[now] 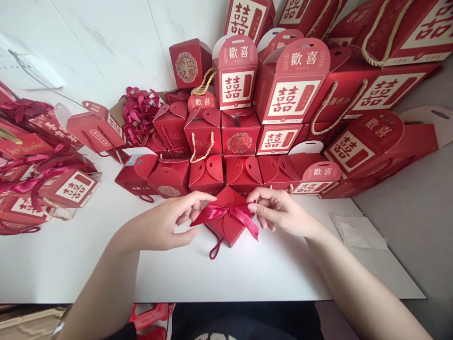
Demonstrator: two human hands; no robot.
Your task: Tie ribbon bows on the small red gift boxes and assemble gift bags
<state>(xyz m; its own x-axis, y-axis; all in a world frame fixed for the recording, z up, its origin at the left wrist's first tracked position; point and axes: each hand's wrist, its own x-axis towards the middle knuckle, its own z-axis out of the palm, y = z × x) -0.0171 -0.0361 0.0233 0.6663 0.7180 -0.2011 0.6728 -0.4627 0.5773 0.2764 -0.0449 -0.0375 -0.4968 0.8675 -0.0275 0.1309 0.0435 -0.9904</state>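
Observation:
A small red gift box (pixel 227 232) stands cornerwise on the table in front of me, its curved top flaps folded together. Across its top lies a shiny magenta ribbon (pixel 244 218) tied in a bow, one tail hanging down the right side. My left hand (pixel 166 219) is at the box's left, thumb and forefinger spread apart, the forefinger close to the ribbon. On the other side, my right hand (pixel 279 210) pinches the ribbon at the box's right corner between thumb and fingers. A dark red cord loop (pixel 215 249) trails from the box onto the table.
Stacked red gift boxes (pixel 244 170) form a wall close behind. A heap of magenta ribbons (pixel 139 111) lies at the back left. More ribboned boxes (pixel 72 186) stand at far left. White tissue (pixel 359 231) lies right, near the grey wall. The table's front edge (pixel 226 301) is near me.

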